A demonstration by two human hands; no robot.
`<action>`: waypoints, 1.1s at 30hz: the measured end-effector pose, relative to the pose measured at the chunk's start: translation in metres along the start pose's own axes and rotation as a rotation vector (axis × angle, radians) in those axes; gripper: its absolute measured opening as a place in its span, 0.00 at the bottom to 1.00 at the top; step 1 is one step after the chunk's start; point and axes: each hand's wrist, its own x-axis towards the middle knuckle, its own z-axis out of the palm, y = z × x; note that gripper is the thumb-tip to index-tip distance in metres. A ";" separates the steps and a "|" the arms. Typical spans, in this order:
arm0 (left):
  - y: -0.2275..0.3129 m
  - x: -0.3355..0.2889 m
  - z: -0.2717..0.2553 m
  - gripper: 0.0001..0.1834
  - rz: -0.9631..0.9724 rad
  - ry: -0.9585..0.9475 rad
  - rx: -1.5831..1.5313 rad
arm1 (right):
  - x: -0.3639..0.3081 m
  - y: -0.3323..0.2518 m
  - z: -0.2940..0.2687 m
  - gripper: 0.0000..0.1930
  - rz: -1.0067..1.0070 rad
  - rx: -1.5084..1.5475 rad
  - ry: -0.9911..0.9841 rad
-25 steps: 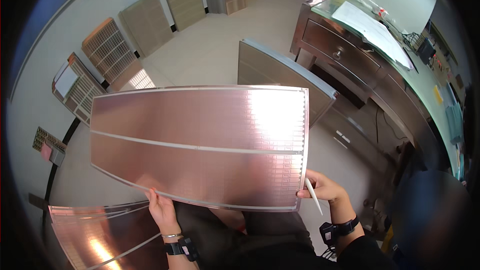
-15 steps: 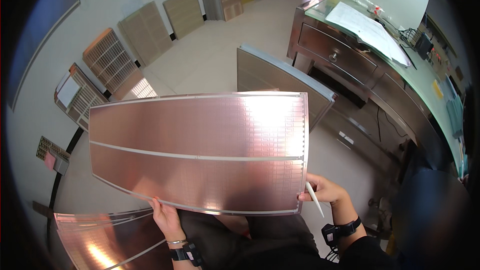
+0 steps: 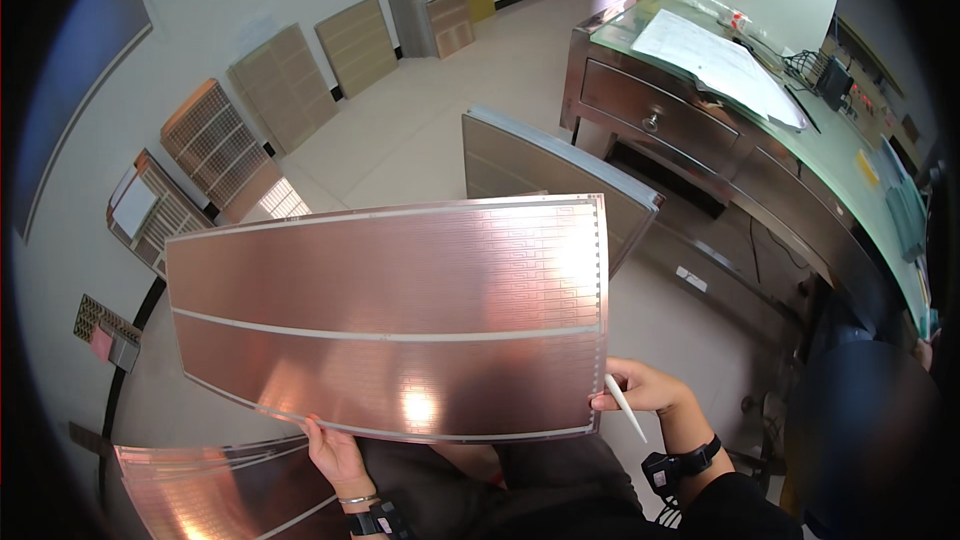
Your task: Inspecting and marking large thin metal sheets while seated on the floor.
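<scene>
Copper sheet [image 3: 390, 315] held flat: left hand [image 3: 335, 455] pinches its 6 o'clock edge; right hand [image 3: 645, 390] grips the 4 o'clock corner, fingers also closed on a white stick [image 3: 625, 407].

Copper sheet [image 3: 390, 315] w/ fine grid, pale stripe.

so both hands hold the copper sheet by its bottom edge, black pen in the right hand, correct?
Not quite: the head view shows the thin stick in the right hand is white, not black. Otherwise correct: left hand and right hand hold the copper sheet along its bottom edge.
</scene>
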 end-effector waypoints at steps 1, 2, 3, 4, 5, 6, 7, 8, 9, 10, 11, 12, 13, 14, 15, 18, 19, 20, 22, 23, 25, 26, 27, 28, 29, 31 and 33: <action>0.000 -0.001 0.000 0.12 0.009 0.016 -0.004 | 0.000 -0.001 0.001 0.23 0.011 0.008 -0.004; 0.000 0.000 0.000 0.12 0.007 0.018 -0.002 | -0.001 -0.004 0.003 0.23 0.014 0.010 -0.003; 0.001 -0.002 0.001 0.12 -0.026 -0.016 -0.026 | -0.001 -0.007 0.005 0.23 -0.023 0.012 -0.004; 0.003 -0.004 0.002 0.12 -0.060 -0.050 -0.050 | 0.000 -0.008 0.006 0.23 -0.058 0.015 -0.006; 0.003 -0.004 0.003 0.12 -0.057 -0.040 -0.041 | 0.003 -0.008 0.006 0.23 -0.050 0.024 -0.013; -0.002 -0.002 0.010 0.10 -0.055 0.003 -0.029 | 0.001 -0.010 0.006 0.24 -0.053 0.009 0.034; -0.003 -0.003 0.015 0.09 -0.047 0.046 -0.009 | 0.000 -0.010 0.006 0.25 -0.056 -0.001 0.073; -0.002 -0.003 0.015 0.09 -0.053 0.062 0.001 | 0.001 -0.010 0.008 0.25 -0.041 0.011 0.073; -0.001 -0.002 0.012 0.09 -0.060 0.025 -0.030 | 0.005 -0.012 0.009 0.26 -0.096 0.020 0.091; 0.000 -0.001 0.009 0.09 -0.067 -0.013 -0.061 | 0.008 -0.012 0.011 0.26 -0.151 0.028 0.110; 0.001 -0.002 0.008 0.10 -0.061 -0.049 -0.065 | 0.011 -0.007 0.011 0.26 -0.173 0.051 0.112; 0.000 -0.002 0.010 0.10 -0.062 -0.040 -0.061 | 0.013 -0.003 0.010 0.26 -0.165 0.056 0.111; -0.002 -0.002 0.013 0.12 -0.055 -0.002 -0.063 | 0.015 0.001 0.009 0.27 -0.160 0.107 0.147; -0.002 -0.002 0.014 0.14 -0.046 0.035 -0.065 | 0.016 0.003 0.009 0.27 -0.156 0.157 0.182; -0.002 -0.003 0.016 0.17 -0.043 0.009 -0.070 | 0.021 0.002 0.015 0.22 -0.243 0.188 0.235; -0.007 -0.012 0.030 0.13 0.014 0.006 0.053 | 0.037 -0.006 0.016 0.16 -0.250 0.583 0.326; -0.007 -0.013 0.027 0.16 0.022 -0.002 0.067 | 0.043 -0.010 0.019 0.10 -0.249 0.604 0.470; -0.007 -0.017 0.027 0.16 0.035 0.000 0.075 | 0.048 -0.009 0.018 0.10 -0.246 0.610 0.456; -0.014 -0.023 0.032 0.18 -0.032 -0.063 0.063 | 0.055 0.001 0.010 0.09 -0.211 0.426 0.826; -0.016 -0.028 0.042 0.24 -0.041 0.034 0.149 | 0.056 0.005 0.008 0.09 -0.307 0.380 0.891; -0.016 -0.035 0.064 0.25 -0.044 0.018 0.242 | 0.055 0.009 0.002 0.09 -0.360 0.381 0.945; -0.015 -0.037 0.068 0.25 -0.052 0.005 0.333 | 0.054 0.011 -0.003 0.09 -0.412 0.379 1.005; -0.009 -0.038 0.068 0.25 -0.037 0.007 0.339 | 0.050 0.013 -0.010 0.09 -0.453 0.359 0.978; -0.001 -0.038 0.065 0.25 -0.075 -0.030 0.342 | 0.047 0.014 -0.017 0.09 -0.452 0.364 0.961; 0.007 -0.038 0.063 0.25 -0.114 -0.066 0.346 | 0.044 0.015 -0.024 0.09 -0.450 0.347 0.968; 0.019 -0.035 0.064 0.24 -0.009 -0.017 0.347 | 0.035 0.024 -0.044 0.10 -0.447 0.298 1.022; 0.034 -0.029 0.065 0.21 0.160 0.021 0.342 | 0.024 0.035 -0.067 0.11 -0.450 0.236 1.077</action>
